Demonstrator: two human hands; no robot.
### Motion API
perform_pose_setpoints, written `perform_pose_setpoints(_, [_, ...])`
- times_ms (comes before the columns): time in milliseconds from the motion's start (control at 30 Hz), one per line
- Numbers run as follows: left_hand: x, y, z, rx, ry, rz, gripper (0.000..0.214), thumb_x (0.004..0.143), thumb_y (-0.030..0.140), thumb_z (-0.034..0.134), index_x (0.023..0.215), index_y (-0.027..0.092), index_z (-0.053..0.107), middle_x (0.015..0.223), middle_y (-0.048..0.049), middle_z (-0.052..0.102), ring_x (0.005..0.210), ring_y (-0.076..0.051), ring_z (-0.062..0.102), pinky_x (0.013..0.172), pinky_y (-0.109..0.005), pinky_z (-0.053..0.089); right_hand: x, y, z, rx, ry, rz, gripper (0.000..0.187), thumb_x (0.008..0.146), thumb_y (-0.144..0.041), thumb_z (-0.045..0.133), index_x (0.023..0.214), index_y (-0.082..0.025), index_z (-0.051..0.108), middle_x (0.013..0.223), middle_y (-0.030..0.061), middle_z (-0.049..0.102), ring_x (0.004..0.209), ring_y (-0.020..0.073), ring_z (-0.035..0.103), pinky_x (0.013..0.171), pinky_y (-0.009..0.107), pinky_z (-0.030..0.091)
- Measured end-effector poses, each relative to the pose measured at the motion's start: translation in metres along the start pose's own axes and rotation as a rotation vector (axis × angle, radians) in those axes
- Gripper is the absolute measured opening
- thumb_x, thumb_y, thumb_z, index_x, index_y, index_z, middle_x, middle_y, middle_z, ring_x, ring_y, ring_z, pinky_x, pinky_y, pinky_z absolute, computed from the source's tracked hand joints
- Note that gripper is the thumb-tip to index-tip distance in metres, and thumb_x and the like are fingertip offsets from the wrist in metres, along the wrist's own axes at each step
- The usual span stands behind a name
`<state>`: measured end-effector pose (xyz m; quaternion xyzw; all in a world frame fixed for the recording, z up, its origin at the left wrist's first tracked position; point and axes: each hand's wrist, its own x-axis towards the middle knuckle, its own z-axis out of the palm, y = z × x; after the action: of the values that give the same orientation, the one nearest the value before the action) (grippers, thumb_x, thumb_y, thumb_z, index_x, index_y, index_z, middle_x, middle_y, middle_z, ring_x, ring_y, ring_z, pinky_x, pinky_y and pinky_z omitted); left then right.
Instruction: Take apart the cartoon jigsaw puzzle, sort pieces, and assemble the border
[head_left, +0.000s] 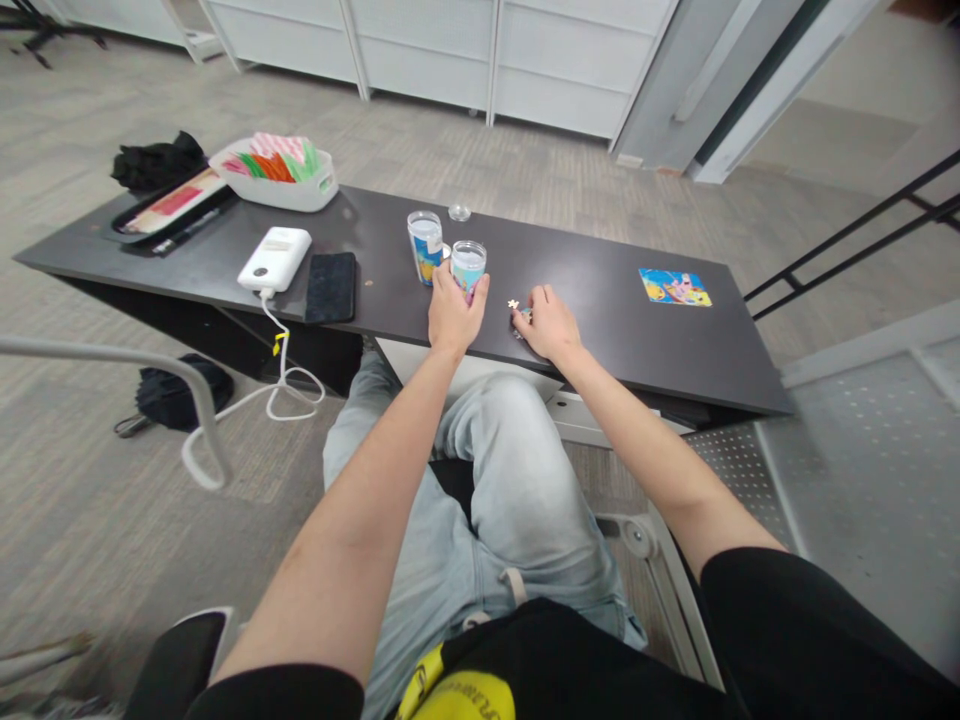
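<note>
Curling my right hand (553, 325) over small puzzle pieces (513, 303) near front edge of tabletop (607, 300); fingers hide most, so from my remote view I can't tell whether grip is closed on any. Left hand (454, 310) has its grip wrapped round near jar (469, 257), upright left of pieces, probably to steady it. Picture card (673, 288) flat, well apart at right, likely face up so print shows. Second jar (425, 247) just beside first, perhaps for easy reach. Clear lid (459, 213) behind jars, seemingly out of hands' way.
</note>
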<state>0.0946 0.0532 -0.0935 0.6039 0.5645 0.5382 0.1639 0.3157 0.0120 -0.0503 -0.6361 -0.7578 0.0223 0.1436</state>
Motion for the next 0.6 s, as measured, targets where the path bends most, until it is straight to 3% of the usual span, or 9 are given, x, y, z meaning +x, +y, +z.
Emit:
perform_pose_setpoints(167, [0.0004,0.0007,-0.0009,0.034,-0.019,0.000,0.078,0.121,0.075,0.078,0.169,0.018,0.056,0.175,-0.0344,0.068,0.174,-0.049,0.069,0.150,-0.061,0.054,-0.0019,-0.0001,0.0003,-0.022,-0.014,-0.017,0.033,0.130,-0.029,0.054,0.149,-0.017,0.079,0.156,0.0263,0.081,0.139,0.0436,0.078,0.118,0.052,0.061])
perform_pose_setpoints(367, [-0.0005,0.0030,-0.0009,0.000,-0.016,-0.008,0.080,0.121,0.082,0.077,0.168,0.020,0.057,0.177,-0.0337,0.068,0.177,-0.049,0.066,0.152,-0.063,0.052,-0.0043,0.0018,-0.0008,-0.033,0.007,-0.057,0.037,0.125,-0.021,0.053,0.146,-0.017,0.083,0.154,0.0254,0.081,0.144,0.0450,0.073,0.125,0.054,0.059])
perform_pose_setpoints(467, [-0.0011,0.0021,-0.0003,0.000,-0.011,0.000,0.081,0.121,0.082,0.077,0.169,0.020,0.057,0.177,-0.0331,0.068,0.177,-0.048,0.066,0.152,-0.061,0.052,-0.0042,0.0018,-0.0008,-0.047,0.021,-0.069,0.034,0.126,-0.023,0.054,0.139,-0.017,0.085,0.149,0.0261,0.083,0.143,0.0469,0.070,0.128,0.057,0.057])
perform_pose_setpoints(600, [-0.0017,-0.0003,0.0011,0.008,-0.012,0.011,0.082,0.122,0.083,0.075,0.170,0.019,0.056,0.177,-0.0342,0.067,0.177,-0.048,0.067,0.151,-0.061,0.052,-0.0040,0.0007,-0.0020,-0.030,0.012,-0.061,0.033,0.131,-0.034,0.056,0.131,-0.020,0.085,0.145,0.0265,0.082,0.137,0.0456,0.071,0.119,0.055,0.058])
